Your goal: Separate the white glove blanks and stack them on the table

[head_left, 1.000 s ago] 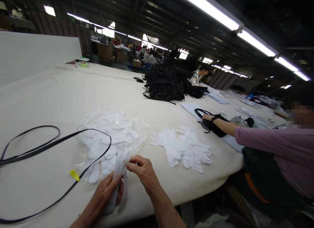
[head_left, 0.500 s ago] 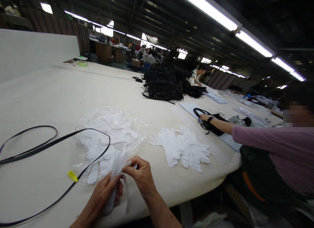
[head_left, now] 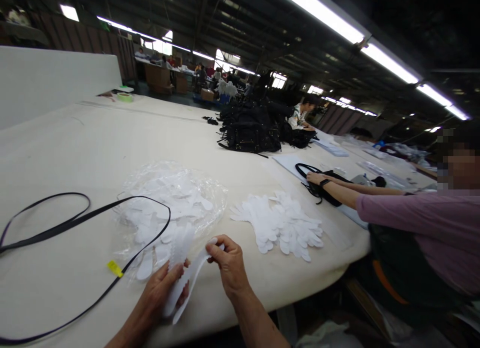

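My left hand [head_left: 155, 293] is closed round a small stack of white strips [head_left: 181, 245] with scalloped edges and rounded ends, near the table's front edge. Between the thumb and fingers of my right hand [head_left: 231, 268] is the rounded end of a single white strip [head_left: 194, 275]. That strip bows away from the stack, its lower end hanging beside my left hand. Just beyond my hands, a clear plastic bag [head_left: 215, 188] lies spread with many similar white pieces [head_left: 176, 193] in it. To the right is a loose fanned pile of white strips [head_left: 277, 225].
A black strap [head_left: 71, 223] with a yellow tag [head_left: 114, 268] loops over the table's left side and the bag. Black bags [head_left: 251, 128] are heaped farther back. At the right, a co-worker in a pink sleeve [head_left: 393, 208] handles a black bag [head_left: 333, 198].
My right hand has drawn one strip away from the stack, to the right. My left hand still holds the stack. The co-worker's second arm has come into view at the black bag.
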`<action>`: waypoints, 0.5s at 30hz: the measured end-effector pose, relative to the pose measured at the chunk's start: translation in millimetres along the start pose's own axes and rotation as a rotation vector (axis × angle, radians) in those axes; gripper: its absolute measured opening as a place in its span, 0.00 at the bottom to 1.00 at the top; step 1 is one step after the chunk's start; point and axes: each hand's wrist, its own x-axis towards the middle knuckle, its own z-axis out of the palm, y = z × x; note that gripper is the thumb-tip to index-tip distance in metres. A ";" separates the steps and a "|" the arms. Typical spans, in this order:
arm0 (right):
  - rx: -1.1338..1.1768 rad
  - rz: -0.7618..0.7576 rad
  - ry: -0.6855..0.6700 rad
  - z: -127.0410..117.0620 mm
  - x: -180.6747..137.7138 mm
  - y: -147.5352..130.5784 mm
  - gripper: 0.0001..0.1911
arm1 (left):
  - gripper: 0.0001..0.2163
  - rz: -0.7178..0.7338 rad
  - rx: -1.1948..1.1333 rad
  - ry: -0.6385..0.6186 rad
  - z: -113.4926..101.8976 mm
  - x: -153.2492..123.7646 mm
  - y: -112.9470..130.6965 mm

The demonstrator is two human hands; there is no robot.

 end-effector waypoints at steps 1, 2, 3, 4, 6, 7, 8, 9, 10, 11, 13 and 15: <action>0.036 0.008 0.038 -5.1 1.4 -0.5 0.13 | 0.20 -0.009 0.000 0.044 -1.8 1.0 -0.9; 0.058 0.015 0.070 -12.4 3.4 -2.9 0.13 | 0.21 -0.017 0.004 0.083 -3.7 1.8 -2.4; 0.057 0.020 0.091 -22.0 6.4 -7.6 0.14 | 0.22 -0.027 0.011 0.107 -5.5 2.7 -4.3; 0.031 0.021 0.102 -34.1 10.4 -14.9 0.15 | 0.23 -0.039 0.020 0.112 -7.2 3.5 -6.6; -0.116 0.023 0.097 -64.6 21.7 -36.7 0.15 | 0.24 -0.056 0.031 0.068 -9.9 5.9 -11.7; -0.231 0.030 0.091 -81.8 28.8 -50.2 0.15 | 0.25 -0.058 0.036 0.047 -11.0 7.4 -14.2; -0.368 0.046 0.082 -99.4 36.7 -64.4 0.15 | 0.25 -0.070 0.048 0.025 -11.8 9.1 -16.5; -0.524 0.077 0.077 -116.4 45.4 -78.4 0.14 | 0.25 -0.084 0.063 0.008 -12.5 10.6 -18.4; -0.607 0.095 0.086 -132.1 55.1 -91.3 0.12 | 0.25 -0.096 0.079 -0.005 -13.0 11.8 -20.0; -0.667 0.106 0.102 -145.9 65.5 -102.3 0.10 | 0.26 -0.110 0.094 -0.020 -13.3 12.7 -21.2; -0.759 0.115 0.139 -166.2 88.1 -118.0 0.06 | 0.26 -0.120 0.108 -0.036 -12.8 12.7 -22.8; -0.840 0.106 0.177 -177.1 109.6 -125.4 0.07 | 0.26 -0.106 0.104 -0.010 -10.9 10.9 -23.4</action>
